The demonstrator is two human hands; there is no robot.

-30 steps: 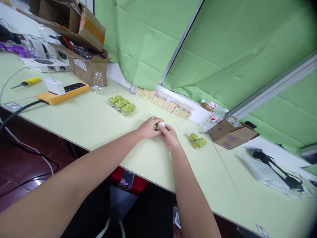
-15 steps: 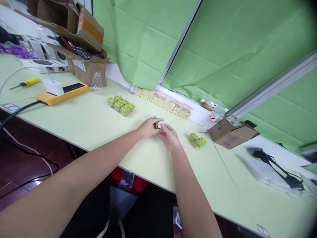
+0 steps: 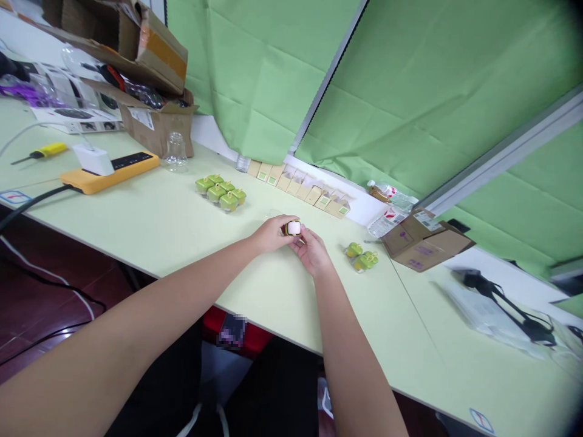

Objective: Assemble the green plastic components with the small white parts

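Observation:
A small rounded-square piece (image 3: 294,227) with a pale pink face and a dark and yellow-green rim is held just above the middle of the table. My left hand (image 3: 273,233) is closed around its left side, thumb and fingers over the edge. At its lower right, the bent fingers of my right hand (image 3: 312,251) also grip it. A clear, faint piece lies just behind my left hand. To the left sits a group of several green-topped clear cups (image 3: 221,193). Right of my hands is a smaller group of similar green-topped cups (image 3: 362,257).
Small tan boxes (image 3: 307,189) line the back edge. An orange power strip (image 3: 109,172), a clear plastic cup (image 3: 175,152) and a yellow-handled screwdriver (image 3: 49,150) lie left. Plastic bottles (image 3: 385,223), a cardboard box (image 3: 423,240) and a black strap (image 3: 510,309) are right.
The right thumb has come off the pink face, which now shows fully. Both hands stay in nearly the same place around the piece. The view has shifted slightly.

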